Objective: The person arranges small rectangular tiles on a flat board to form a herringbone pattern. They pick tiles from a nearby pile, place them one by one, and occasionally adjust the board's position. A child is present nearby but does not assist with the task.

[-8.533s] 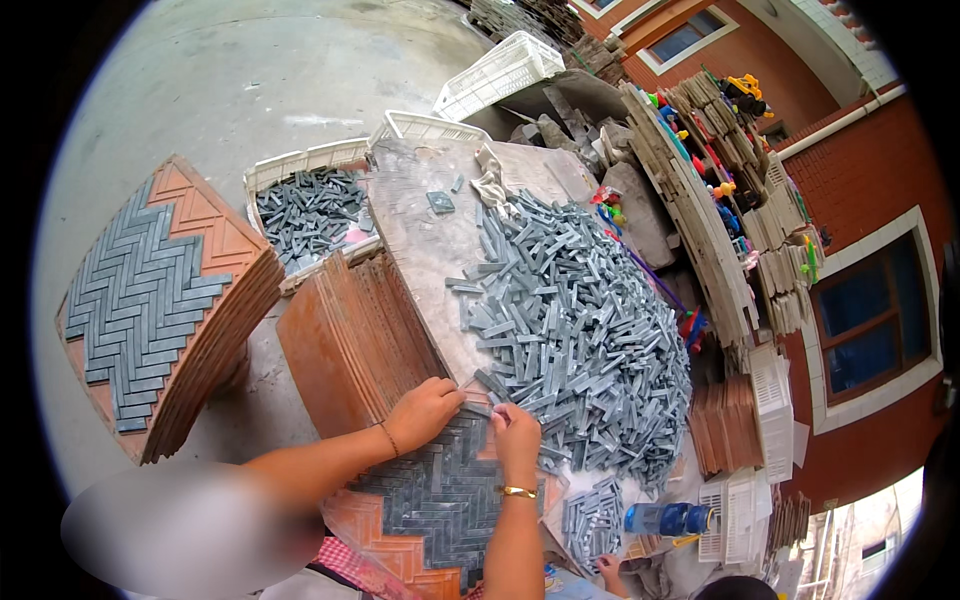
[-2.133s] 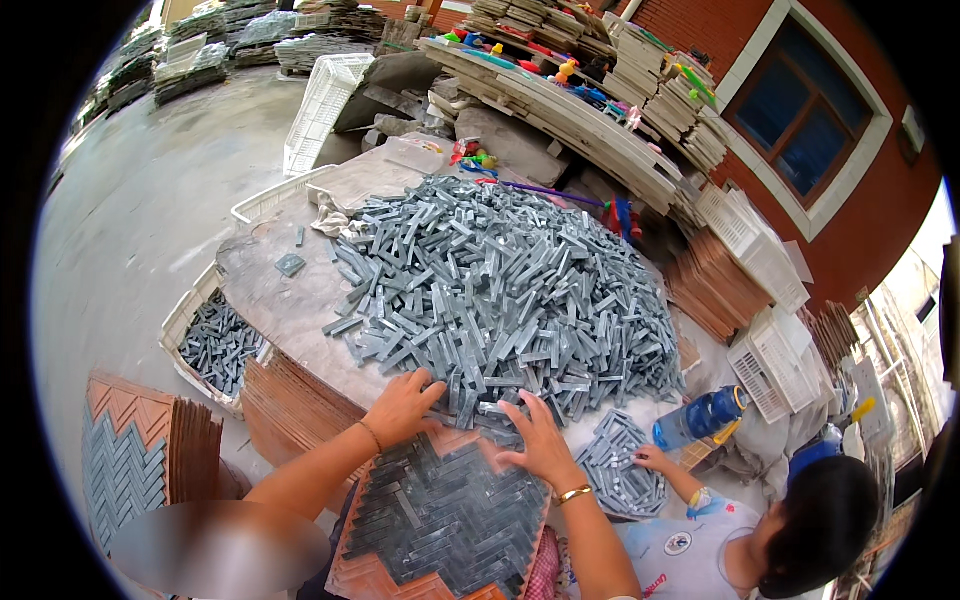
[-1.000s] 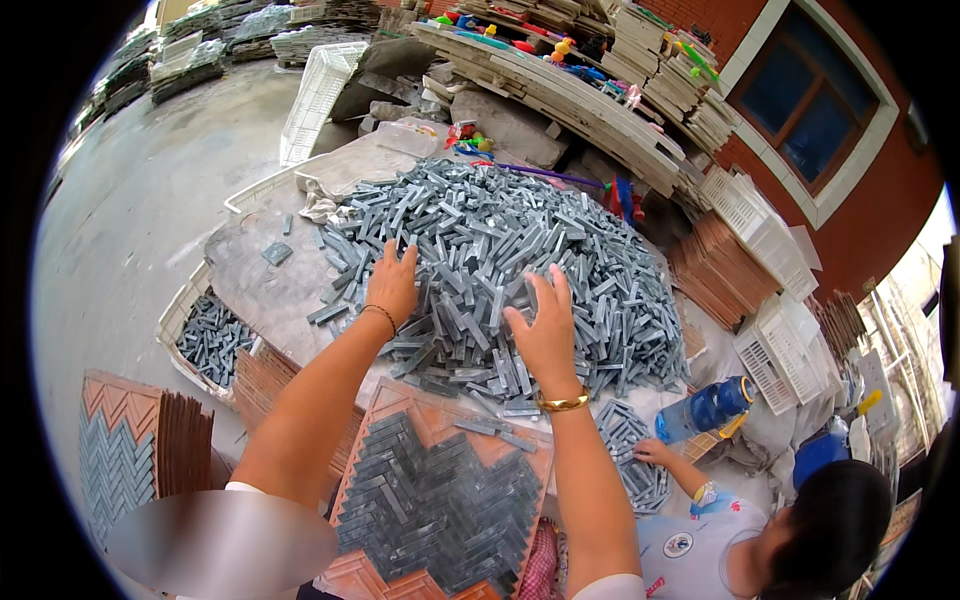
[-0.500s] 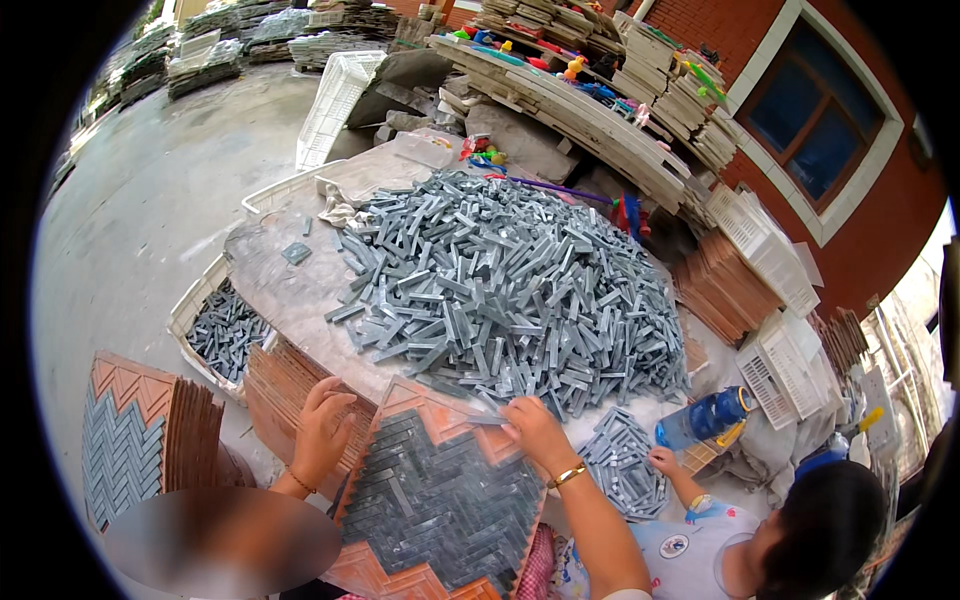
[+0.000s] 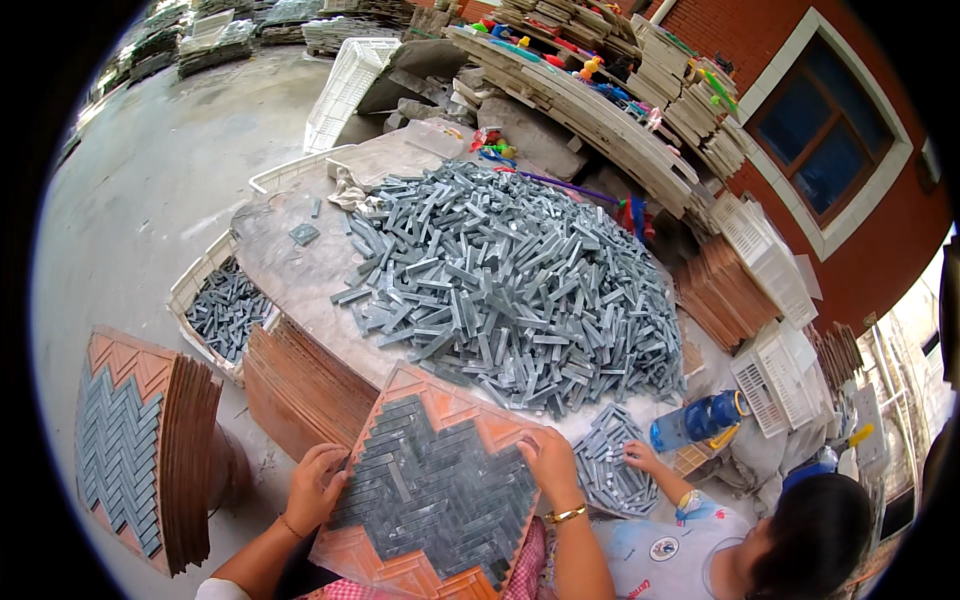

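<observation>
In front of me rests an orange template board [image 5: 478,412] with zigzag ends, filled with dark grey strip tiles [image 5: 430,495] in a herringbone pattern. My left hand [image 5: 318,486] is closed at its left edge, thumb and fingers pressed together there. Across from it, my right hand [image 5: 552,466], with a gold bangle at the wrist, has its fingers bent over the right edge, beside the ends of the tiles. Whether a loose strip sits under those fingertips is hidden. Beyond the board lies a large heap of grey strip tiles [image 5: 500,290].
To my right, a child [image 5: 690,540] reaches into a smaller pile of strips [image 5: 612,460] beside a blue bottle [image 5: 690,422]. Stacked orange boards [image 5: 295,385] stand left of mine, near a filled herringbone board [image 5: 118,450] and a white crate of strips [image 5: 228,310].
My right hand has come down from the board's upper edge, where it held a grey strip, to the right edge. My left hand has dropped from above the stacked boards to the left edge.
</observation>
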Demonstrator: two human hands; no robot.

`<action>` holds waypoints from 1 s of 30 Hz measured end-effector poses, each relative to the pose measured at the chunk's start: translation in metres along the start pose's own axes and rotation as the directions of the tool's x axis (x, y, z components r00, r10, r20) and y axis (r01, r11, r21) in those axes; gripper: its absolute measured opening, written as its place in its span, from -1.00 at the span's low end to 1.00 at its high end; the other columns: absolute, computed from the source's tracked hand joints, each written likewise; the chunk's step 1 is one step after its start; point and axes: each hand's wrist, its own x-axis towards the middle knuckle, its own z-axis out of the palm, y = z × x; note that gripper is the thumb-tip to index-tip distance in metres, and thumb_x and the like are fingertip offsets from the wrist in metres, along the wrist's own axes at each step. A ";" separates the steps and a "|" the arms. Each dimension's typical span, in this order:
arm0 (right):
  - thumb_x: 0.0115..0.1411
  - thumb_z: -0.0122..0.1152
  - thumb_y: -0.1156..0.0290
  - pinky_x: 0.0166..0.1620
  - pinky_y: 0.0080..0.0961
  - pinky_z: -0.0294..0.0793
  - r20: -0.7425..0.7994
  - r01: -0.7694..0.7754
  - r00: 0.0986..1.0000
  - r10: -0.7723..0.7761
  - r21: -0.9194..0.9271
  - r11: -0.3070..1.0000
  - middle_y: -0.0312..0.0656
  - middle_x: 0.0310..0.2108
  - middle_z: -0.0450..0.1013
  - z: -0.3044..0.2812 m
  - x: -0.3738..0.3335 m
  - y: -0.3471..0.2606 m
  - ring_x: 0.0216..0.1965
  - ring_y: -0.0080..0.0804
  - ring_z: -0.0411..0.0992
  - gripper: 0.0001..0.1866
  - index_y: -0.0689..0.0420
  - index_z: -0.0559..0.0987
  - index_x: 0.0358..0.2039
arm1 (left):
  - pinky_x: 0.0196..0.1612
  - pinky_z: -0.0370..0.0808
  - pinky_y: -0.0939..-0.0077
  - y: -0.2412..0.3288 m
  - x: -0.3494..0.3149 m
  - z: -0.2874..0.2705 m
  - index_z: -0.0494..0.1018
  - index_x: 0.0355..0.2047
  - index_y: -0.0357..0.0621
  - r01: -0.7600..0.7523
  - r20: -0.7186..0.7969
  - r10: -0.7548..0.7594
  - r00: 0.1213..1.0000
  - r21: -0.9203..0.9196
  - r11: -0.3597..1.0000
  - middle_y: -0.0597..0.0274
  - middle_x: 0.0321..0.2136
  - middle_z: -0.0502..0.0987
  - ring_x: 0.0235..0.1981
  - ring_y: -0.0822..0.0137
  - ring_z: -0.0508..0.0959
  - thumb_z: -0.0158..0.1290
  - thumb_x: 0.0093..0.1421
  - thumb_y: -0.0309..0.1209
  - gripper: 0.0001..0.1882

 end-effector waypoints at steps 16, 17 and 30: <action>0.19 0.17 0.32 0.06 -0.36 0.34 -0.174 -0.376 0.825 0.537 0.540 0.753 0.03 -0.02 0.38 0.012 -0.104 -0.015 0.00 -0.23 0.38 -0.47 0.35 0.32 0.09 | 0.02 0.38 0.40 -0.006 -0.014 0.024 0.28 0.10 -0.32 0.110 0.070 -0.103 0.992 -0.095 0.989 -0.13 -0.10 0.46 -0.07 0.10 0.49 0.03 0.13 -0.52 -0.51; 0.19 0.15 0.34 0.06 -0.34 0.33 -0.161 -0.377 0.793 0.587 0.627 0.681 0.04 -0.01 0.36 0.022 -0.121 -0.019 0.00 -0.19 0.37 -0.50 0.35 0.34 0.08 | 0.02 0.38 0.41 -0.007 -0.013 0.024 0.28 0.10 -0.32 0.118 0.080 -0.109 0.991 -0.126 0.985 -0.12 -0.11 0.47 -0.07 0.12 0.49 0.03 0.14 -0.52 -0.51; 0.30 -0.07 0.41 -0.09 -0.62 0.33 0.108 -0.456 0.677 0.728 0.838 0.300 -0.07 -0.03 0.37 0.045 -0.192 -0.053 -0.11 -0.47 0.35 -0.56 0.37 0.30 0.13 | 0.06 0.29 0.62 -0.015 -0.022 0.016 0.26 0.15 -0.37 0.346 0.244 -0.260 0.934 -0.449 0.823 0.28 -0.08 0.46 -0.04 0.48 0.40 -0.05 0.21 -0.55 -0.53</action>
